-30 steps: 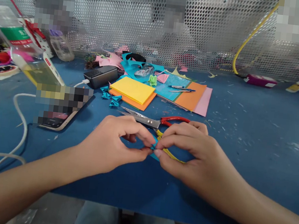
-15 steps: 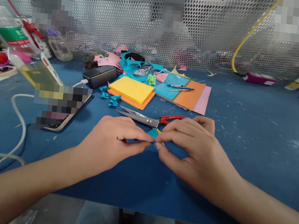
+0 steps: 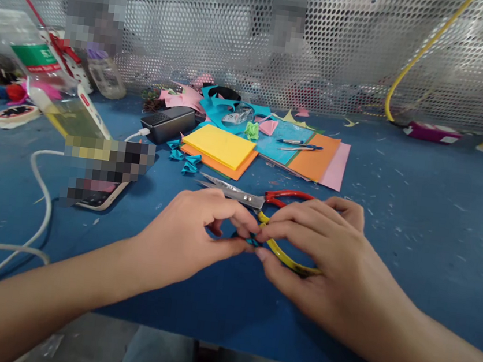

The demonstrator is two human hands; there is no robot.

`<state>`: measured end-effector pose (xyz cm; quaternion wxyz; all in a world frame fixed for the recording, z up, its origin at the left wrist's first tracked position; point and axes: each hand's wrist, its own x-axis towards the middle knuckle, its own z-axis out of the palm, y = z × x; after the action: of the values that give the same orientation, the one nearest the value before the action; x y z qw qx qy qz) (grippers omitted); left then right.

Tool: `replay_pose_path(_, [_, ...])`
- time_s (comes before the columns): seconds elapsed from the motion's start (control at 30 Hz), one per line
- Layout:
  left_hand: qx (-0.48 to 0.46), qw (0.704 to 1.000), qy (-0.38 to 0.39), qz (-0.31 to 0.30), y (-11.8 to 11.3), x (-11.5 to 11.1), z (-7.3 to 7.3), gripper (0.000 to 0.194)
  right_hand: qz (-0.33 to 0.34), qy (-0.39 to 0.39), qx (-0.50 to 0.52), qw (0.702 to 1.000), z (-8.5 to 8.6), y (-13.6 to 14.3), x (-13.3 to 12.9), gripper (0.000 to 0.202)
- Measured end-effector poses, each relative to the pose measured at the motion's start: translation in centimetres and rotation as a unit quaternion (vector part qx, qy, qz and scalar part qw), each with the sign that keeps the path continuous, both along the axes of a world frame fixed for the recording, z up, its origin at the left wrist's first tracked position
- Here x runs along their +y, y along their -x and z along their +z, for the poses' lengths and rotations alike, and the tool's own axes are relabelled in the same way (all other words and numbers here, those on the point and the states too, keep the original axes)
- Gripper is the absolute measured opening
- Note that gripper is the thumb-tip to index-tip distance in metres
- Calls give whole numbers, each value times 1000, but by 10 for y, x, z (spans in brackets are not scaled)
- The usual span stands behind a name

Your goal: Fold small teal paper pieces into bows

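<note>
A small folded piece of blue paper point(image 3: 254, 241) is pinched between the fingertips of both hands, which hide most of it. My left hand point(image 3: 201, 226) grips it from the left with thumb and fingers. From the right, my right hand point(image 3: 325, 248) holds it the same way. Just beyond lie scissors point(image 3: 246, 198), blades pointing left, with one red and one yellow handle; my right hand partly covers the handles. Several folded blue paper pieces point(image 3: 190, 164) rest farther back, beside a stack of yellow paper point(image 3: 219, 145) with orange sheets under it.
At left, a phone point(image 3: 106, 196) leans near a tilted bottle point(image 3: 65, 100), with a white cable point(image 3: 42, 187) on the table. A black box point(image 3: 168, 124), paper scraps point(image 3: 183, 97), pens point(image 3: 300, 146) and coloured sheets point(image 3: 314, 157) lie toward the perforated metal screen point(image 3: 223, 39).
The blue paper has gone from a flat visible piece to a small folded bit between the fingertips. My left fingers have curled more, and the scissors' yellow handle shows more. The view has shifted slightly.
</note>
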<state>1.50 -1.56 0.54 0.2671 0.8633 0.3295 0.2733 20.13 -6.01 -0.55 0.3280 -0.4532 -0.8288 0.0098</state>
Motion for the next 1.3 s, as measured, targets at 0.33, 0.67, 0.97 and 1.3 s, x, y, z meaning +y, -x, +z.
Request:
replay_pose_path(0.33, [8, 998, -54, -7, 0, -2, -2, 10, 13, -13, -24, 1000, -2, 5, -1, 10])
replay_pose_path(0.67, [-121, 990, 75, 23, 2, 6, -1, 14, 28, 6, 71, 997, 5, -13, 11, 21])
replay_pose_path(0.97, [-118, 990, 59, -41, 3, 3, 1, 4, 75, -25, 76, 994, 2, -10, 13, 10])
replay_pose_path(1.3, [-112, 985, -124, -50, 1, 1, -5, 8, 81, -41, 63, 994, 3, -7, 10, 12])
